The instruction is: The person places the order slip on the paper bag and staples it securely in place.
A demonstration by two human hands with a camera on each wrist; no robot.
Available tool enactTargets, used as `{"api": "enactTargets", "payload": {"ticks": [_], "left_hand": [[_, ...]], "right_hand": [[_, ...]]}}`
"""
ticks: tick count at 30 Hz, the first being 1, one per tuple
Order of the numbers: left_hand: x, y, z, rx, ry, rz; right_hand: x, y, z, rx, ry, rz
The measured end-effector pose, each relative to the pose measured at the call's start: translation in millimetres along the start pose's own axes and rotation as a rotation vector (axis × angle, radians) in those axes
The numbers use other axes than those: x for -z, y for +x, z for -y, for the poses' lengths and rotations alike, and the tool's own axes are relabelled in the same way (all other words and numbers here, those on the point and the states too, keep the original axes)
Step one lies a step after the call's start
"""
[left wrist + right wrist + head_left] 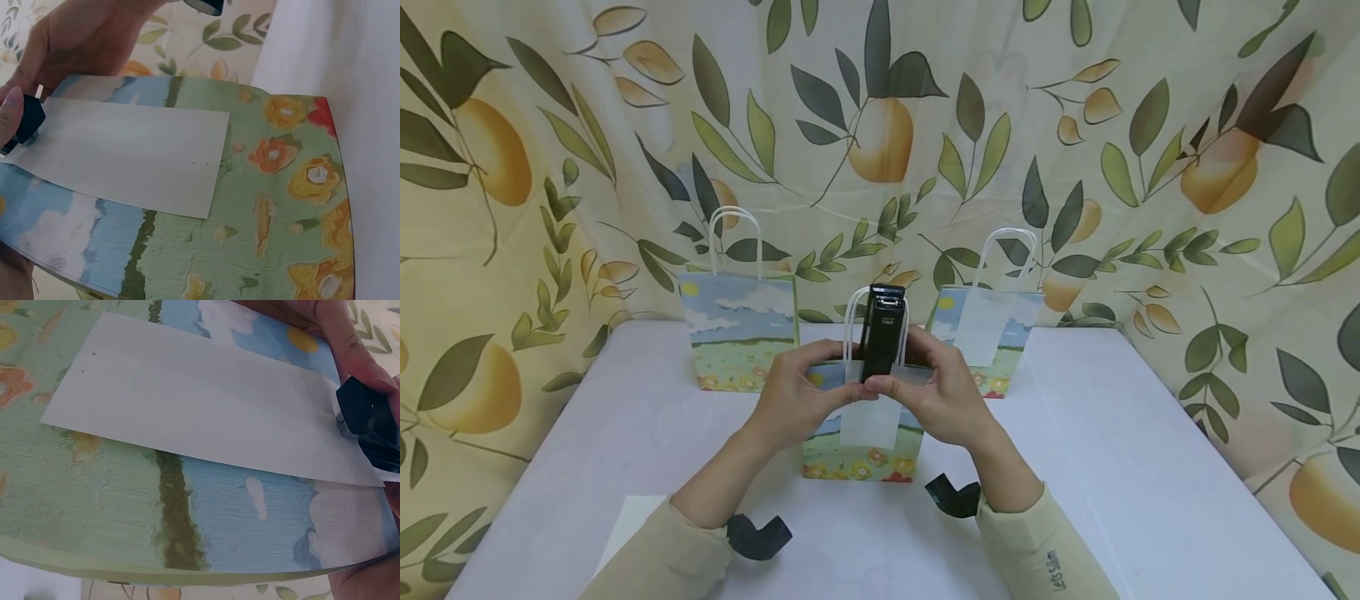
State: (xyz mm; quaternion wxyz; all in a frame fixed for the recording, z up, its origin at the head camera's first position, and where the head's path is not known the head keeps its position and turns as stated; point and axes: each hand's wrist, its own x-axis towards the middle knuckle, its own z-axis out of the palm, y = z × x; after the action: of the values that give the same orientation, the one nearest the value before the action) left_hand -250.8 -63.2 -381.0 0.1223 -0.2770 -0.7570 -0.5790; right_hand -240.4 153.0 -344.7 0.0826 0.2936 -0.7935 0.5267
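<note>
A black stapler (883, 329) stands upright at the top edge of the front paper bag (859, 468), over the upper end of a blank white paper slip (868, 429). My left hand (797, 396) and right hand (951, 396) grip it from both sides, thumbs meeting at its lower end; the other fingers are partly hidden behind the bag. White cord handles (850, 325) rise beside the stapler. Up close in the left wrist view, the slip (137, 153) lies against the bag's sky-and-flower print, with the stapler (30, 122) at its top end.
Two similar bags stand behind, one at the left (741, 333) and one at the right (1022, 342), the right one bearing a white slip (981, 329). Another white sheet (625, 525) lies by my left sleeve on the white table (1150, 467). A patterned curtain (970, 150) hangs behind.
</note>
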Motion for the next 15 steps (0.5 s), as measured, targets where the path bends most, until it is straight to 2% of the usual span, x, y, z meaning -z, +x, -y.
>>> {"api": "enactTargets", "payload": {"ticks": [15], "left_hand": [[-5.7, -1.9, 3.1, -0.122, 0.006, -0.032]], "right_hand": [[-0.5, -0.6, 1.6, 0.049, -0.075, 0.027]]}}
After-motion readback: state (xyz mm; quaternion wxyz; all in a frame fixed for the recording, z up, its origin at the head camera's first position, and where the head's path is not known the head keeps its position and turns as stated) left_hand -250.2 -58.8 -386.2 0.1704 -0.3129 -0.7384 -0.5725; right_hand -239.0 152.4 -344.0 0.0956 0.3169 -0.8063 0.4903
